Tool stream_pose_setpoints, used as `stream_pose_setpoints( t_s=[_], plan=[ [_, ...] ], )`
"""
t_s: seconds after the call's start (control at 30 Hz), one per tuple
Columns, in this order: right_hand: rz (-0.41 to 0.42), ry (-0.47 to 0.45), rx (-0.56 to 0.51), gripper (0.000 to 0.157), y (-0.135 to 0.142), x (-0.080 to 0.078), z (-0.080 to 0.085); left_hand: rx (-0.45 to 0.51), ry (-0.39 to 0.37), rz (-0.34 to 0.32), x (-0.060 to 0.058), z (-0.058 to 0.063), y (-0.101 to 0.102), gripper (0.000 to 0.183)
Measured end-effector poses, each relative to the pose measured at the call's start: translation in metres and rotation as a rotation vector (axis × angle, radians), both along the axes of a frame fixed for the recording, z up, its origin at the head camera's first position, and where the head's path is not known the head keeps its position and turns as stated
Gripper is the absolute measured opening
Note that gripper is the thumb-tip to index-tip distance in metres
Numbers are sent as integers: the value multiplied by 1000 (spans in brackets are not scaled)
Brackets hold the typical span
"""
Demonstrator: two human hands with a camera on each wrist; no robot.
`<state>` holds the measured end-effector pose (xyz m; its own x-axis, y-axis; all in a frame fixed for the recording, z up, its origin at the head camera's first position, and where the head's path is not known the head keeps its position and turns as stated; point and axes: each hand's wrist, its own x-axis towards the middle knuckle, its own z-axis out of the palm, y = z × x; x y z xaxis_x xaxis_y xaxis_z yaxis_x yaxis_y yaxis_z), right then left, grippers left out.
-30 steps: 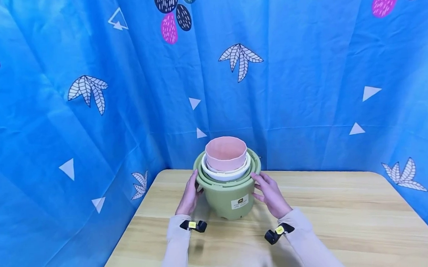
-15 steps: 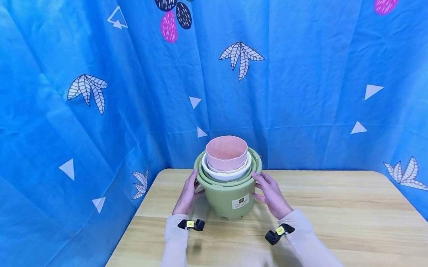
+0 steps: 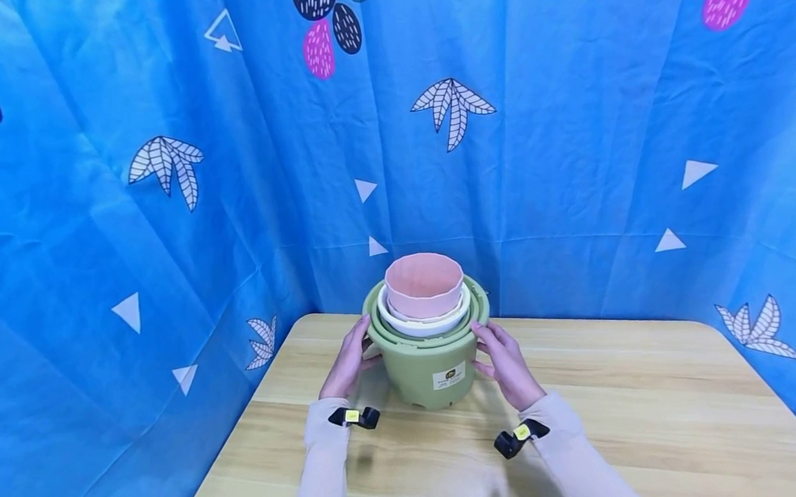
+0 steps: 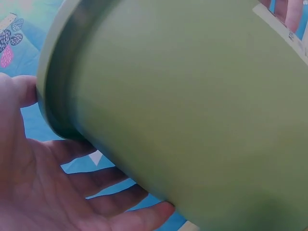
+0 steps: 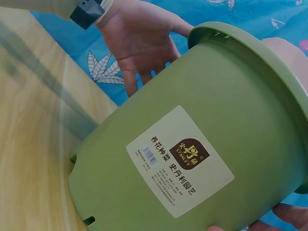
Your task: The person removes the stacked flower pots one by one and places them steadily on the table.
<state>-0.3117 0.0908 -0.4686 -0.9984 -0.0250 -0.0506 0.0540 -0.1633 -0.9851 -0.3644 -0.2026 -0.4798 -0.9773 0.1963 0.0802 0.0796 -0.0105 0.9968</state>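
A large green flowerpot (image 3: pixel 411 375) stands on the table with smaller pots nested inside it. Another green rim shows within, then a white pot (image 3: pixel 419 328), and a pink pot (image 3: pixel 424 306) with a faceted rim sits uppermost. On the left, my left hand (image 3: pixel 345 364) grips the big pot, its thumb at the rim and its fingers (image 4: pixel 103 179) spread along the wall below. My right hand (image 3: pixel 505 361) holds the opposite side, thumb up at the rim; only its fingertips (image 5: pixel 291 214) show in the right wrist view. A printed label (image 5: pixel 180 161) faces front.
The stack stands toward the back of a light wooden table (image 3: pixel 621 387). Blue patterned cloth (image 3: pixel 569 157) hangs close behind it and along the left side. Each wrist wears a small black camera (image 3: pixel 520 439) on a strap.
Both hands keep their hold on the green flowerpot. The stack and hands sit slightly farther right in the head view, as does the backdrop; the left forearm has shifted slightly left.
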Motion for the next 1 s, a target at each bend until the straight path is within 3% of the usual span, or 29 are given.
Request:
stream_pose_setpoints(
  t_s=[0.4, 1.0],
  plan=[
    [10, 5, 40, 78, 1, 2, 0, 29, -15, -18, -3, 1, -2, 74],
    [42, -3, 101, 86, 7, -2, 1, 40, -14, 14, -2, 1, -1, 70]
  ],
)
